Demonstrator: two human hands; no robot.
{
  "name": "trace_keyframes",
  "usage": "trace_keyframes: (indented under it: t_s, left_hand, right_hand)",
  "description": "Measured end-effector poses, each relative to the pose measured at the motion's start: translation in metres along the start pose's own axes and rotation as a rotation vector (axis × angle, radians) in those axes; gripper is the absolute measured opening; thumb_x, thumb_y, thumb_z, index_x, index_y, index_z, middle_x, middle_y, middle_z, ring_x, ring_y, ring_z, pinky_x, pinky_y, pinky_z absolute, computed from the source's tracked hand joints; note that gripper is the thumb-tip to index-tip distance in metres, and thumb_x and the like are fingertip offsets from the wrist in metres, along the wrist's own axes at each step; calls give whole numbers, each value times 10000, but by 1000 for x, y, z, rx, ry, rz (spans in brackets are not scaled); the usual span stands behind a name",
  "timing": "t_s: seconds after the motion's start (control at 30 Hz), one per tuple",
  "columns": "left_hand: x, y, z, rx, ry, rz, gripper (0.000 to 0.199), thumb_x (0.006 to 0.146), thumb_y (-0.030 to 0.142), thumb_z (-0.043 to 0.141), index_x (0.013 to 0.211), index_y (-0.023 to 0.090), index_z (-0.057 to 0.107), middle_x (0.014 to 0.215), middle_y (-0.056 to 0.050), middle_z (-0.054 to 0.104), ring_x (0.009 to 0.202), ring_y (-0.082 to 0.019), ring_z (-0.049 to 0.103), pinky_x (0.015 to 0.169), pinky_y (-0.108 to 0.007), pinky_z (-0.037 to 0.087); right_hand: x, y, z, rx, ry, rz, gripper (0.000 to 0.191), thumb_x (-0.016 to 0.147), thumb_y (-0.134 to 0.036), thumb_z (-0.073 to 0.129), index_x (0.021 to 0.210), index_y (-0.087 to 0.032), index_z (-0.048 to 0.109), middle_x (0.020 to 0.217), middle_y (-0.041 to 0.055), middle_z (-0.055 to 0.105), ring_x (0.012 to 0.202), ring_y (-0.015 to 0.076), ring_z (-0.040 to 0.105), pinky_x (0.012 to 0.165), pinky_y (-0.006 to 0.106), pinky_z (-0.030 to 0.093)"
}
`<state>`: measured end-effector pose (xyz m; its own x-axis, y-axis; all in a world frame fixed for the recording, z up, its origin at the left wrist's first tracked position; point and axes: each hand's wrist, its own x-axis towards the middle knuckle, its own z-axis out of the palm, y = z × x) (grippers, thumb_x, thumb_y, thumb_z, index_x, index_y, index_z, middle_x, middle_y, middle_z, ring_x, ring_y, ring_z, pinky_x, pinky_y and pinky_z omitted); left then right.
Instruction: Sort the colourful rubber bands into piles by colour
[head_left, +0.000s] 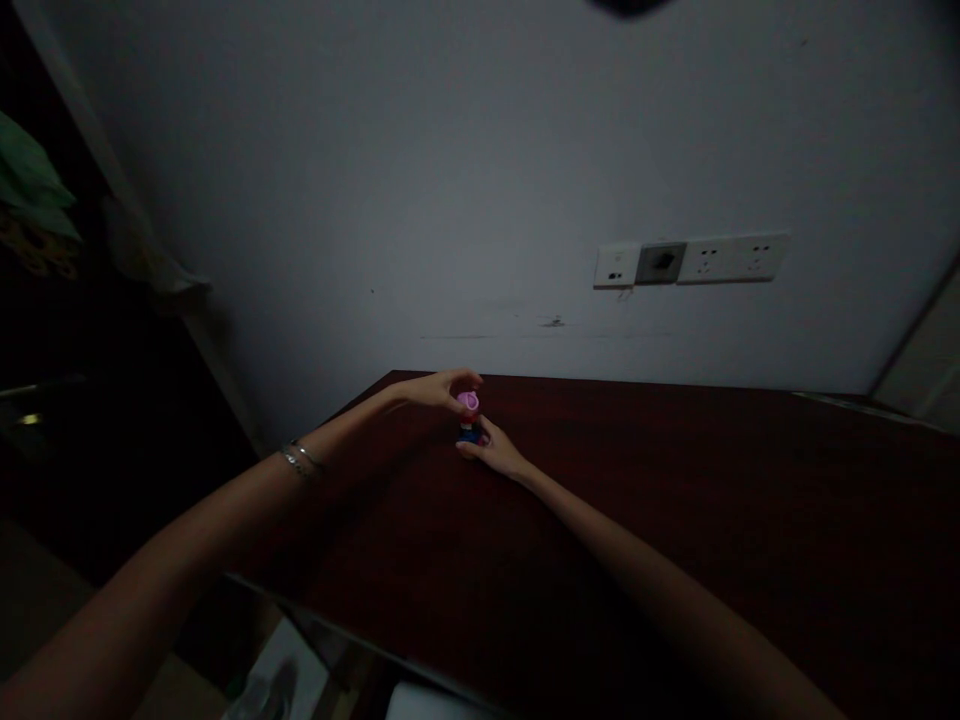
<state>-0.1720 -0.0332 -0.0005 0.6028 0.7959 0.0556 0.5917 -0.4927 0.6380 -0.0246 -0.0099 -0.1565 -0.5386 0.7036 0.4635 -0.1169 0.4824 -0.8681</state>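
Note:
A small upright object, which looks like a toy figure (469, 418) with a pink top, a red middle and a dark blue lower part, stands on the dark red-brown table (420, 520). My left hand (442, 388) curls round its pink top from the left, thumb in front and fingers behind. Low on the right side, my right hand (499, 450) closes on the blue part, with the thumb across the front. Fingers cover some of the object, and the dim light blurs its details. Silver bracelets (300, 458) circle my left wrist.
Behind the table rises a pale wall (480, 200) with a row of sockets (690, 262) at the right. Below the table's front edge, an open space holds a white item (427, 703). Green cloth (30, 170) hangs at the far left.

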Motion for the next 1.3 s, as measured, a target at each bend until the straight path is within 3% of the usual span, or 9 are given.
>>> trace_keyframes:
  t_s: [0.13,0.4,0.53,0.77,1.1,1.2,1.3]
  left_hand:
    - [0,-4,-1,-193,-184,40,671,634,119,626,1249,195,371,1240,-118,460,1085,-214,470,876,-376,373]
    - [-7,-8,-24,-214,-224,14,568,682,127,593,1221,169,418,1137,-118,554,999,-208,529,854,-373,385]
    - [-7,-6,-25,-206,-209,13,552,667,113,614,1190,170,450,1184,-127,530,1027,-217,518,842,-370,394]
    - [1,-12,-12,-293,-227,57,675,658,92,619,1272,185,354,1234,-141,491,1119,-225,464,881,-387,372]
    - [-13,-8,-28,-237,-230,-41,621,666,123,613,1247,182,402,1138,-134,550,986,-206,539,823,-378,410]
    - [-13,-9,-25,-179,-167,-28,638,653,146,637,1246,179,403,1138,-131,542,991,-201,527,833,-372,405]
    - [-9,-6,-17,-127,-84,-1,748,621,151,667,1292,197,341,1289,-144,415,1110,-221,445,884,-379,372]
  right_hand:
    - [-1,0,0,-28,4,7,565,666,-361,662,1165,-199,455,1018,49,569,876,173,546,801,340,437]
    - [-1,1,2,-15,26,31,588,652,-343,673,1178,-196,456,992,46,577,890,180,537,806,344,431]
    - [-1,0,2,-9,21,35,579,647,-352,673,1166,-200,465,987,38,576,884,173,537,804,333,431]
    - [0,-1,6,-17,36,41,561,648,-346,671,1151,-198,472,968,33,578,868,169,537,794,325,432]
    - [-3,0,3,-2,26,49,518,650,-347,671,1114,-203,490,966,34,577,870,174,537,784,330,434]
    - [-3,-1,3,-8,26,53,524,647,-344,674,1116,-203,488,964,32,577,864,171,538,784,331,434]
    - [-2,-1,4,-13,28,46,519,648,-347,673,1112,-202,492,952,32,579,856,170,540,779,331,435]
